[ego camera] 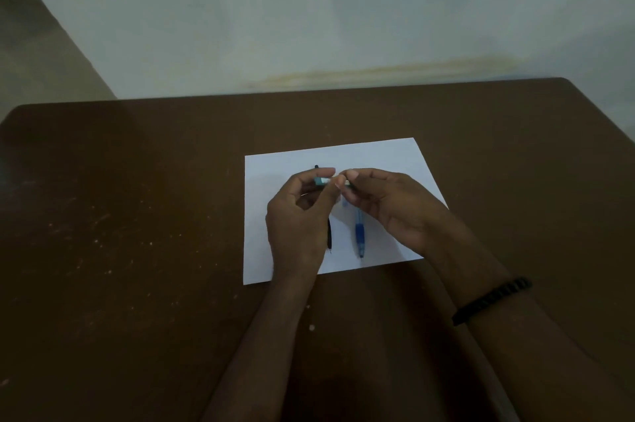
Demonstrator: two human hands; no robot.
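Two pens lie side by side on a white sheet of paper, a black pen largely hidden under the person's wrist and a blue pen with a translucent barrel and a darker grip band, both pointing their tips toward the person. Above them, lifted clear of the sheet, is a short teal-and-white piece. It is probably a third pen or its cap, too small and dim to be certain. The left hand pinches its teal end between thumb and curled fingers, and the right hand pinches the other end with its fingertips, the two hands almost meeting. Judging by that double pinch, the work is mid-step: the piece is being either pulled apart or pushed together (which of the two cannot be told), and nothing has been written on the paper. The piece looks like smooth, rigid plastic, slim and cylindrical, so it would slip easily in a loose pinch. The paper is flat, matte and uncreased; the table beneath is dark brown with pale flecks and scuffs. A black ribbed bracelet circles the right forearm.
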